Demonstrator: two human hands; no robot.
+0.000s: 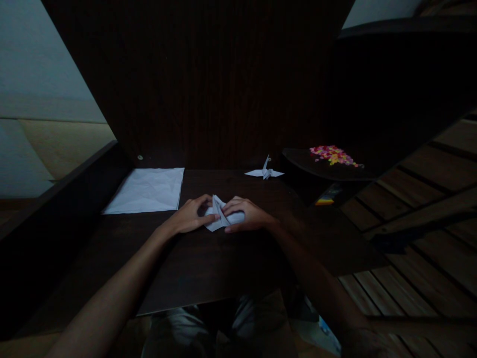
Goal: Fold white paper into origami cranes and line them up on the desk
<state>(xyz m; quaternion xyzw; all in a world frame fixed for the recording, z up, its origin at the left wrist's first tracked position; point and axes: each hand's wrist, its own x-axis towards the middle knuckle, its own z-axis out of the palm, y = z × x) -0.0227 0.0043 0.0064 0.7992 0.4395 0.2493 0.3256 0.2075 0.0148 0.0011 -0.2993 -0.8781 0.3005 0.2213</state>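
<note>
A partly folded piece of white paper [214,224] is held between both hands just above the dark desk, its flaps standing up at the centre. My left hand [190,214] grips its left side, thumb across the front and fingers behind. On the right side, my right hand [248,215] pinches the paper, with its index finger at the middle fold and the thumb low. Beyond the hands, a finished white paper crane [266,173] stands near the back panel. To the left lies a stack of white paper sheets [147,190] with creases on top.
A dark desk [179,268] with a tall back panel [208,89] surrounds the work. On the right, a curved shelf [298,161] bears a pile of small pink, red and yellow pieces [333,155]. A raised side board [59,199] bounds the left.
</note>
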